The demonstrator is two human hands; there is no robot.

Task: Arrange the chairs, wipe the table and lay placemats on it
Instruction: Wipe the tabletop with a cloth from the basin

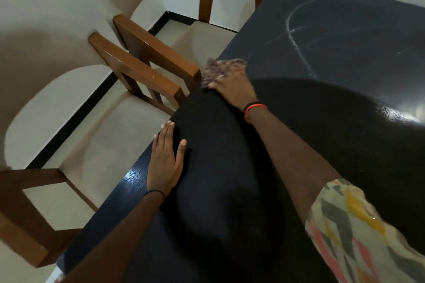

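Off the left edge of the black matte rectangular bench (345, 41) stand two brown wooden chairs with cream padded seats — the near chair (103, 145) and the far chair (207, 37). Both are drawn in with their armrests close against that edge, so the arranging step looks done.

The left hand (164, 158) lies flat on the bench just inside its left edge, fingers straight and together, its grip open and holding nothing. I judge it a brace that steadies the body while the other arm reaches.

Farther along that same edge, the right hand (232, 85) presses a mottled purple-brown cloth (213, 66) down on the bench. Its fingers are spread over the cloth rather than curled round it, though blur softens them — a flat palm spreads pressure for wiping.

Toward the bench's right side, pale curved wipe streaks (296, 41) show. Wiping looks to be the step in hand; no placemats are in view.
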